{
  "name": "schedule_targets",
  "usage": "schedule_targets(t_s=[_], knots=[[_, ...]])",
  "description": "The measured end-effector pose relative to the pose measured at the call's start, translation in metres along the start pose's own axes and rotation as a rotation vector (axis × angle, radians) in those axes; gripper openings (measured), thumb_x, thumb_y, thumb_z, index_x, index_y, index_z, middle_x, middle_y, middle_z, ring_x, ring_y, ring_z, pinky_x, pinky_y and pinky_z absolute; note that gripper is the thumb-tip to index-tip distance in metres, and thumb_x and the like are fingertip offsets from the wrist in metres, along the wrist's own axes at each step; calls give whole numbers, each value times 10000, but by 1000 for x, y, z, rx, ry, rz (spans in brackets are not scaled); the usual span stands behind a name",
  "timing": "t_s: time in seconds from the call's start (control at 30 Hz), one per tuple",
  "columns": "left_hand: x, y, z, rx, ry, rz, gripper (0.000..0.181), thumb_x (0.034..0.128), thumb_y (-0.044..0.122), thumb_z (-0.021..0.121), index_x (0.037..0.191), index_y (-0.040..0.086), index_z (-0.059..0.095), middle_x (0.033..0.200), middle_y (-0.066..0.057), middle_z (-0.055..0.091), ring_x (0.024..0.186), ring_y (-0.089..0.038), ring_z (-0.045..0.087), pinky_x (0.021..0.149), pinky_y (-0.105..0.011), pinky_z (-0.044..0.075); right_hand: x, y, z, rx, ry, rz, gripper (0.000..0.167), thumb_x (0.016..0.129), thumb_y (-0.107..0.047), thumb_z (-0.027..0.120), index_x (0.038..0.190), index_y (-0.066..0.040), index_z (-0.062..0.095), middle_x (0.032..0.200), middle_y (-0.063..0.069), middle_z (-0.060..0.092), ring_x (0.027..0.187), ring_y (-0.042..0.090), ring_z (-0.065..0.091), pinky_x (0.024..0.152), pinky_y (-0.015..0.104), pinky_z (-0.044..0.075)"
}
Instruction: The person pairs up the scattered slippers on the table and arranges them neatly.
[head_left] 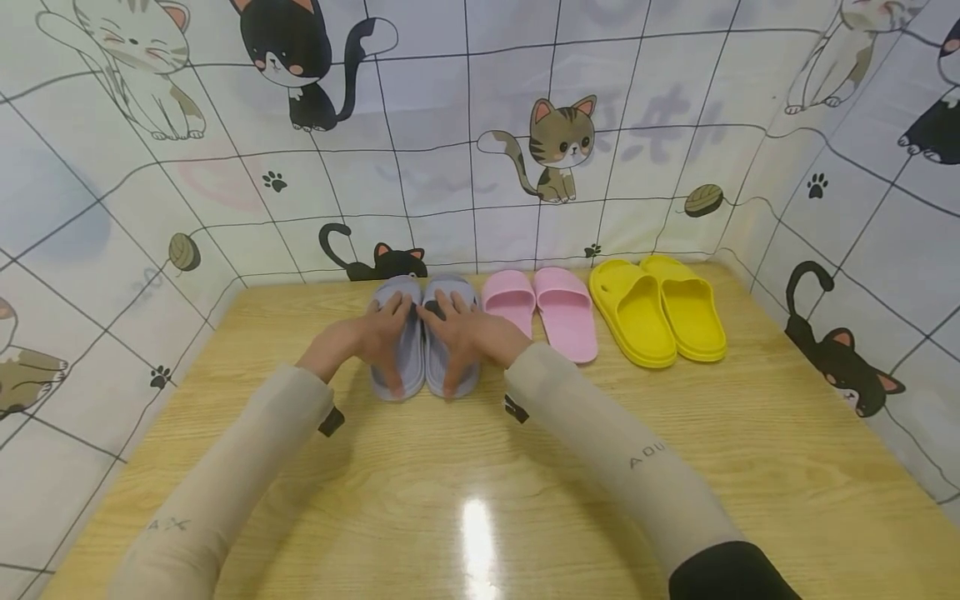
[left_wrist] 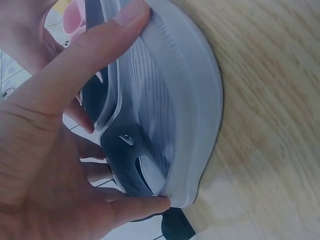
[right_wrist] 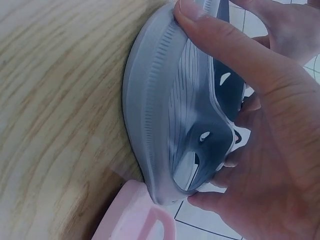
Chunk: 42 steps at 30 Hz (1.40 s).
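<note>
A pair of grey slippers lies side by side on the wooden surface, toes toward the back wall. My left hand (head_left: 384,333) spreads over the left grey slipper (head_left: 409,371). In the left wrist view its thumb (left_wrist: 90,55) reaches the heel rim, and the little finger touches the side near the toe. Over the right grey slipper (right_wrist: 145,105), my right hand (head_left: 467,333) is spread likewise, its thumb on the heel rim and the other fingers toward the strap. Neither hand's fingers are curled round a slipper. The hands partly hide both straps.
Pink slippers (head_left: 567,325) stand just right of the grey pair, followed by yellow slippers (head_left: 637,329). Cat-patterned walls (head_left: 435,183) border the wooden tabletop (head_left: 420,500) at the back and sides.
</note>
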<state>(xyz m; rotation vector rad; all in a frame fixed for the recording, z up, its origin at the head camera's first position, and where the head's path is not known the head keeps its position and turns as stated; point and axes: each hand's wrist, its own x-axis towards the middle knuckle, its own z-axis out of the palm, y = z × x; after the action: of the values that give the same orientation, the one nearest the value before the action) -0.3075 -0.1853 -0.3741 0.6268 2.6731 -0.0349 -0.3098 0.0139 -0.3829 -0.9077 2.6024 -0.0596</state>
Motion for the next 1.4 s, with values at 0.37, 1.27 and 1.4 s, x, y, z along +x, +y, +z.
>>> schedule_targets(t_s=[0.37, 1.27, 1.4], knots=[[9, -5, -4, 15, 16, 30, 1567, 602, 582, 964, 1606, -112, -20, 1683, -364, -31, 1539, -602, 48, 1265, -663, 140, 9, 4, -4, -7, -15, 26, 1445, 680, -610, 909, 1669, -260, -84, 1729, 139, -210, 1607, 393, -133, 1300, 601, 99], [17, -8, -8, -25, -10, -7, 1533, 638, 502, 972, 1614, -81, -56, 1694, -331, -85, 1535, -614, -12, 1274, -654, 119, 17, 8, -6, -3, 18, 28, 1420, 702, -551, 916, 1673, -237, -70, 1730, 162, -191, 1608, 398, -121, 1302, 608, 49], [18, -8, -6, -32, -13, -10, 1533, 638, 504, 972, 1616, -76, -57, 1696, -328, -83, 1529, -626, -10, 1273, -659, 111, 16, 6, -7, -3, 3, 43, 1430, 702, -552, 918, 1671, -228, -83, 1726, 153, -207, 1607, 387, -137, 1305, 597, 48]])
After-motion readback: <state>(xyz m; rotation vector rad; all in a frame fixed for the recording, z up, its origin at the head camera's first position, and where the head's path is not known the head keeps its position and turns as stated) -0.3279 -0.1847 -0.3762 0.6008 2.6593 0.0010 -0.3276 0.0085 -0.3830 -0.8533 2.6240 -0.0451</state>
